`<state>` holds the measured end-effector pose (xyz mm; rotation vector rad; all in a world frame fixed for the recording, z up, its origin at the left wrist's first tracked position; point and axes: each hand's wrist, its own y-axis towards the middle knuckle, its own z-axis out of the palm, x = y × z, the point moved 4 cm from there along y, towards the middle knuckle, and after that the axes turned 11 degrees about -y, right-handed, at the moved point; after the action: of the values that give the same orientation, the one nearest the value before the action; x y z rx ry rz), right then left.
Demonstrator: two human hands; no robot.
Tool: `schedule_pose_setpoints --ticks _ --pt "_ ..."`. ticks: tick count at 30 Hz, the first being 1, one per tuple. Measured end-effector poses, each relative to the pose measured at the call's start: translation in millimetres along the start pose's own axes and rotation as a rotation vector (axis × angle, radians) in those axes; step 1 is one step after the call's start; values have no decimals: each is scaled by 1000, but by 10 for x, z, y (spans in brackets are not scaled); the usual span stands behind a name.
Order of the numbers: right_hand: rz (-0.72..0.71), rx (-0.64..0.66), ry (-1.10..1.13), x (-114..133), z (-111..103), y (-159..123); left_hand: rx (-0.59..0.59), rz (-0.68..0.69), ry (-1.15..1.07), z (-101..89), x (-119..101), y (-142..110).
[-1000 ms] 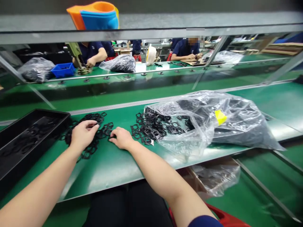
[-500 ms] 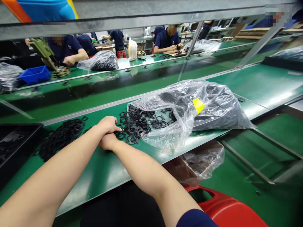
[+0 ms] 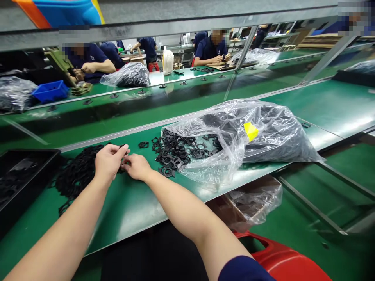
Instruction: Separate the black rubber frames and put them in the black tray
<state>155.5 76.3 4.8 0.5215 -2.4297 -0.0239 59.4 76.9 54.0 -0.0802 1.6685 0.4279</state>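
Note:
My left hand [image 3: 108,162] and my right hand [image 3: 136,166] meet on the green bench, fingers pinched together around a small black part I can barely see between them. A heap of flat black ring-shaped parts [image 3: 77,171] lies just left of my left hand. To the right of my right hand, more black parts [image 3: 172,150] spill out of a clear plastic bag [image 3: 246,136] with a yellow label. One loose part [image 3: 143,144] sits beyond my hands.
A black tray [image 3: 20,183] holds parts at the left edge. A red container [image 3: 281,261] and a bagged box [image 3: 252,201] sit below the bench. Across the conveyor, other people in blue shirts work beside bags and a blue bin [image 3: 49,90].
My left hand has pulled back left from the spilled parts toward the heap, and my right hand followed; both now pinch at a part between the two piles.

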Motion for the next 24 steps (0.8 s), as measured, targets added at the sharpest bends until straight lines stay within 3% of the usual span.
schedule_pose_setpoints --ticks 2,5,8,11,15,24 --pt "59 -4 45 -20 -11 1 -82 -61 -217 -154 98 -61" --pt "110 -42 139 -53 8 14 -175 -77 -324 -302 279 -108" --pt "193 -64 341 -151 76 64 -148 -93 -285 -339 490 -112" --pt "302 -111 636 -265 121 120 -121 -18 -271 -351 613 -104" --pt "333 -167 893 -281 68 142 -41 65 -150 -360 621 -84" --pt "370 -96 1081 -241 -17 110 193 375 356 -345 371 -143"
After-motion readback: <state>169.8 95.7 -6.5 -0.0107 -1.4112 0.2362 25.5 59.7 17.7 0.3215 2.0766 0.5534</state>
